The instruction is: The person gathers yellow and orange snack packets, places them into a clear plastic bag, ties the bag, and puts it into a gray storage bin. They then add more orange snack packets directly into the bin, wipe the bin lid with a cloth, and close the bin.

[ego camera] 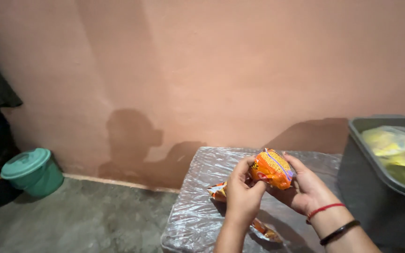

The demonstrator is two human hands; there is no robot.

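Both my hands hold a small orange snack packet (pixel 272 167) above a low table wrapped in clear plastic film (pixel 202 206). My left hand (pixel 242 194) pinches the packet's left end with thumb and fingers. My right hand (pixel 305 187) cups it from the right and underneath; that wrist wears a red thread and a black bangle. Another orange packet (pixel 217 190) lies on the table just left of my left hand, and a further one (pixel 264 229) lies below my left forearm.
A grey plastic tub (pixel 376 154) with yellowish bagged contents stands at the right, touching the table. A green lidded bucket (pixel 33 171) sits on the concrete floor at the left by the pink wall. Dark items hang at the far left.
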